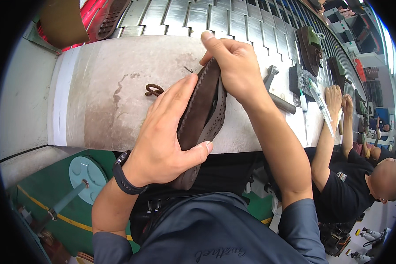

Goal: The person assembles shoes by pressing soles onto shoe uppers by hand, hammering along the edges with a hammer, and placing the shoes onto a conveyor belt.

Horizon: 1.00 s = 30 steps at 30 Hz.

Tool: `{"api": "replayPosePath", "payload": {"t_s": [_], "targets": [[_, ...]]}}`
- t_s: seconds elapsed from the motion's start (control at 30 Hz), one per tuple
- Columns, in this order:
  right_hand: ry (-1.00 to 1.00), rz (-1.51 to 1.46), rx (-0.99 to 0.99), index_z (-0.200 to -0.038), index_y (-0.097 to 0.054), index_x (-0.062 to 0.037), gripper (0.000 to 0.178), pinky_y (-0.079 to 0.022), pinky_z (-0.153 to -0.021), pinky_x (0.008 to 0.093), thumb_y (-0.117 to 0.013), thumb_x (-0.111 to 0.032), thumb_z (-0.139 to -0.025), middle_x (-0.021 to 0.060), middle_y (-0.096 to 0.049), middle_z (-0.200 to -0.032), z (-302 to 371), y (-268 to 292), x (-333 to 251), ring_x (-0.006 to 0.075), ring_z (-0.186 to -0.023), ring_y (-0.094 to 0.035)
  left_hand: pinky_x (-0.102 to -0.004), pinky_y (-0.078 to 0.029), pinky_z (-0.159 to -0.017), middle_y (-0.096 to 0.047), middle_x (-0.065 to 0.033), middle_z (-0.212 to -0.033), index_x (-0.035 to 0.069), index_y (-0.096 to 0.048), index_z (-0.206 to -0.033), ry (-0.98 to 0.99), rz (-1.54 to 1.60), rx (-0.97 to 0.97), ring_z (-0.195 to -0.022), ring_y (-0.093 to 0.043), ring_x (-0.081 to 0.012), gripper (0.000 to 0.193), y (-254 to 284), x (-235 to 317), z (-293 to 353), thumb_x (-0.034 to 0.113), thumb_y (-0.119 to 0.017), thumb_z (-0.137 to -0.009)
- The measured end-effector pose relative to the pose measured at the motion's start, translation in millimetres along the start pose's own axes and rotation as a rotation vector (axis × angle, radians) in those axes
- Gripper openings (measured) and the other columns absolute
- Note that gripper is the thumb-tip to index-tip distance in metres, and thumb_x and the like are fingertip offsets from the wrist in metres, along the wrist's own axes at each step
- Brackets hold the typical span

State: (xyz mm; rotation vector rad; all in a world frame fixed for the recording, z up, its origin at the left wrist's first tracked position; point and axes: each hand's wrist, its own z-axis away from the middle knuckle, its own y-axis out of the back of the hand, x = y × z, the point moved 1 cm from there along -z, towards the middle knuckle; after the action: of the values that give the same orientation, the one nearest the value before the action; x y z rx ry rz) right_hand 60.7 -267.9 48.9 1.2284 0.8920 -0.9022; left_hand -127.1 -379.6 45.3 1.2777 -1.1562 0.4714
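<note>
A dark brown shoe (199, 105) with a stitched edge is held on its side between my hands, at the front edge of the work table. My left hand (163, 136) grips its left side, with the fingers laid along the stitching and the thumb across the near part. Around its far end my right hand (237, 66) is closed, the thumb pointing away from me. A slit-like opening with a perforated edge runs along the shoe's right side. Left of the shoe, a looped brown lace (153, 90) lies on the table.
The worn pale table top (105, 97) borders a metal slat conveyor (171, 20). Right of my hands lie a hammer (279, 99) and a syringe-like tube (304, 105). Brown and green shoes (310, 50) stand farther right, where a co-worker's hands (334, 99) rest near the table edge.
</note>
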Motion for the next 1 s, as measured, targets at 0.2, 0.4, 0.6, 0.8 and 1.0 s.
{"api": "replayPosePath", "payload": {"t_s": [0.2, 0.4, 0.6, 0.8, 1.0], "targets": [[0.324, 0.424, 0.312, -0.070, -0.069, 0.0039, 0.040, -0.052, -0.060, 0.0432, -0.071, -0.027, -0.095, 0.0191, -0.065, -0.061, 4, -19, -15, 0.0318, -0.056, -0.062, -0.0424, -0.030, -0.128, -0.041, -0.0288, -0.165, -0.011, -0.030, -0.165, 0.063, 0.088, 0.006, -0.155, -0.041, -0.0369, 0.103, 2, -5, -2, 0.024, -0.080, -0.082], [0.112, 0.074, -0.076, -0.085, -0.077, 0.0046, 0.044, -0.051, -0.058, 0.0367, -0.078, -0.039, -0.095, 0.0094, -0.068, -0.067, -3, -9, -8, 0.0162, -0.059, -0.061, -0.0498, -0.031, -0.127, -0.044, -0.0352, -0.160, -0.014, -0.033, -0.160, 0.034, 0.148, 0.049, -0.151, -0.042, -0.0477, 0.100, -2, -10, -3, 0.028, -0.081, -0.084], [0.116, 0.187, -0.156, -0.091, -0.077, 0.0067, 0.047, -0.054, -0.059, 0.0320, -0.082, -0.041, -0.092, 0.0101, -0.071, -0.072, 3, -10, -21, 0.0143, -0.064, -0.064, -0.0501, -0.032, -0.127, -0.045, -0.0347, -0.159, -0.015, -0.033, -0.160, 0.028, 0.214, 0.060, -0.151, -0.042, -0.0470, 0.099, -1, -11, -3, 0.027, -0.080, -0.084], [0.101, 0.290, -0.176, -0.095, -0.078, 0.0065, 0.041, -0.052, -0.067, 0.0278, -0.084, -0.034, -0.094, 0.0049, -0.071, -0.077, 6, -14, -25, 0.0096, -0.073, -0.062, -0.0504, -0.032, -0.127, -0.046, -0.0341, -0.159, -0.015, -0.034, -0.159, 0.041, 0.194, 0.067, -0.151, -0.043, -0.0461, 0.099, 0, -9, -3, 0.028, -0.080, -0.083], [0.285, 0.401, 0.055, -0.092, -0.078, 0.0036, 0.033, -0.054, -0.068, 0.0319, -0.082, -0.029, -0.093, 0.0106, -0.074, -0.077, 14, -24, -23, 0.0162, -0.069, -0.067, -0.0506, -0.034, -0.125, -0.048, -0.0345, -0.156, -0.015, -0.034, -0.159, 0.014, 0.154, 0.083, -0.148, -0.046, -0.0460, 0.099, -2, -10, -4, 0.028, -0.080, -0.082]]}}
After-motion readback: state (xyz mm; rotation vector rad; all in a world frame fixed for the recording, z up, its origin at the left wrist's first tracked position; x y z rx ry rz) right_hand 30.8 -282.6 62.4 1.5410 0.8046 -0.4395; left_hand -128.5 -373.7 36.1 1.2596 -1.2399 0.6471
